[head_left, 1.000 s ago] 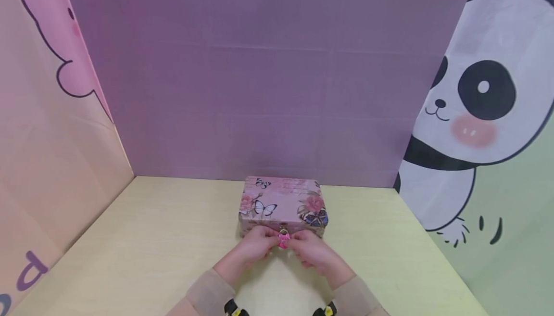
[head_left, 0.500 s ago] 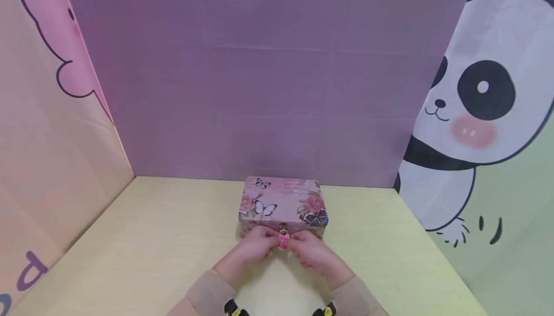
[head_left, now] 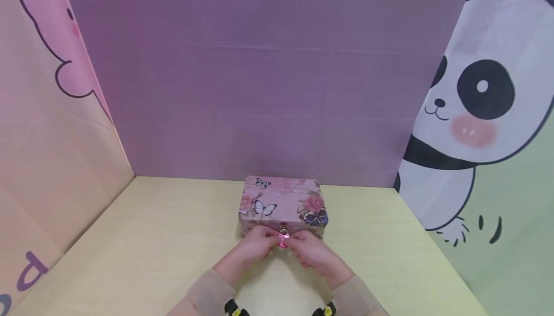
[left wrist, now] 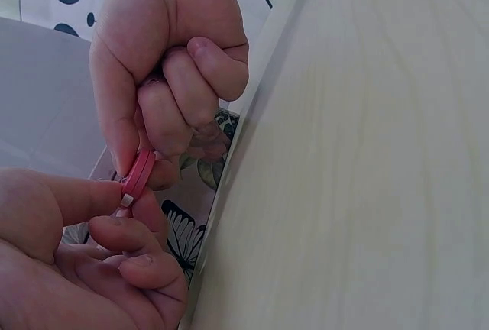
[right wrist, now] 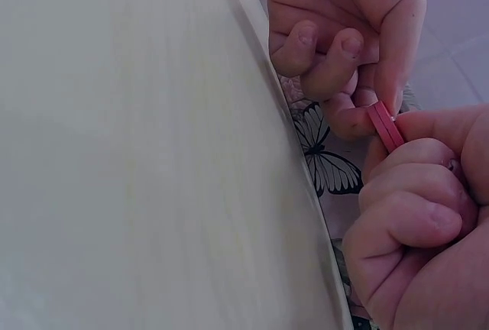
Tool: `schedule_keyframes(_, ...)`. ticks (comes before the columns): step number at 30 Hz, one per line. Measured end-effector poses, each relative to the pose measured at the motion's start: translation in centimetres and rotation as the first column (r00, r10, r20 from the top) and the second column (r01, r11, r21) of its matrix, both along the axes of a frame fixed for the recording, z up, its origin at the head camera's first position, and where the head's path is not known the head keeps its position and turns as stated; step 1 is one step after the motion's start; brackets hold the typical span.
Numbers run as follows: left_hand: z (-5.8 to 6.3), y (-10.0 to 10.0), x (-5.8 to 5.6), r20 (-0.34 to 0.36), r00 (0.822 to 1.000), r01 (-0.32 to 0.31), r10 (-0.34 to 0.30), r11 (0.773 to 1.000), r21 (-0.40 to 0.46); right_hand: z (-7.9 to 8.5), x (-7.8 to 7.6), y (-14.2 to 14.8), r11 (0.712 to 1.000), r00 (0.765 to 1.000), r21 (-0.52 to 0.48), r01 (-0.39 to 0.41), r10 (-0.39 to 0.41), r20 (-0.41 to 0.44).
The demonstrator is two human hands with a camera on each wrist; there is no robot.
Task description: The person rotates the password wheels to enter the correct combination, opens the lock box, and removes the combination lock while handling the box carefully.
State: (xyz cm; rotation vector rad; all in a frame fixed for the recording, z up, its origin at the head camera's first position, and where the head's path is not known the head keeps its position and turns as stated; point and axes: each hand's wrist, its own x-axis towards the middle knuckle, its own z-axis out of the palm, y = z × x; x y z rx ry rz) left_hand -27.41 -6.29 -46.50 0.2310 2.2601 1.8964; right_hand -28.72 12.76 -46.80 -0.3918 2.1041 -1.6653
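Note:
A pink padlock (head_left: pixel 283 239) hangs by its shackle from the metal clasp (head_left: pixel 283 225) at the front of a closed pink box (head_left: pixel 283 200) with butterflies and roses. My left hand (head_left: pixel 258 245) pinches the padlock's left side between thumb and finger. From the right, my right hand (head_left: pixel 313 251) pinches the opposite side, its other fingers curled in. Seen edge-on in the left wrist view, the padlock (left wrist: pixel 138 173) sits between both hands' fingertips, with a small pale piece (left wrist: pixel 127 200) at one end. The right wrist view also shows the padlock (right wrist: pixel 385 126) held from both sides.
The box stands at the back of a pale wooden table (head_left: pixel 173 229), close to a purple backdrop (head_left: pixel 268 90). Printed side panels flank the table, a panda (head_left: pixel 484 138) on the right one. Black straps (head_left: pixel 235 309) show below the sleeves.
The padlock's face catches the light more brightly now, as if slightly tilted. Both hands and the box stay in place.

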Motion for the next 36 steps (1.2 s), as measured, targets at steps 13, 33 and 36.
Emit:
schedule_keyframes(13,0.1,0.0,0.1,0.013,1.000,0.000,0.000,1.000,0.005,0.3,-0.3,0.6,0.998,0.999,0.045,0.034,-0.034,-0.007)
schedule_keyframes(33,0.2,0.1,-0.1,0.042,0.999,-0.012,0.013,1.000,-0.020,1.2,-1.2,2.9,0.996,0.996,0.031,0.083,-0.083,0.011)
schedule_keyframes(36,0.2,0.1,0.0,0.044,0.999,-0.009,0.010,1.000,-0.021,1.3,-1.2,2.9,0.996,0.997,0.035,0.080,-0.081,0.014)
